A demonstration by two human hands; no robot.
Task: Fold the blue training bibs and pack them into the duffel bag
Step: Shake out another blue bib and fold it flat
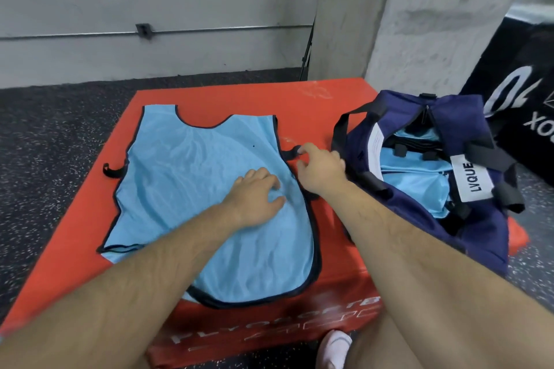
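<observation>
The blue bib (195, 177) lies flat and unfolded on the red box (239, 99), beneath and ahead of the left hand (254, 201). Material: light-blue mesh with dark binding on every edge, a scooped neckline on the far side and a rounded hem on the near side. The left hand rests palm-down on the cloth, fingers loosely spread. The right hand (322, 169) sits at the black side strap (290, 154), fingers curled — whether they grip it cannot be determined. Just right of that hand stands the open navy duffel bag (467, 237), with folded bibs (413, 180) inside.
</observation>
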